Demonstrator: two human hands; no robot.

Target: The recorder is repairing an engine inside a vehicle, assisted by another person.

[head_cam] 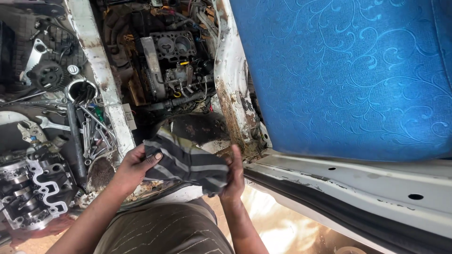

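Gripping a striped grey cloth (188,162), left hand (134,167) and right hand (234,176) closed, beside blue seat (348,75).

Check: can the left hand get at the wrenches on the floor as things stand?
Probably not freely: the left hand grips the striped rag together with the right hand. The wrenches lie close beyond it, with nothing between.
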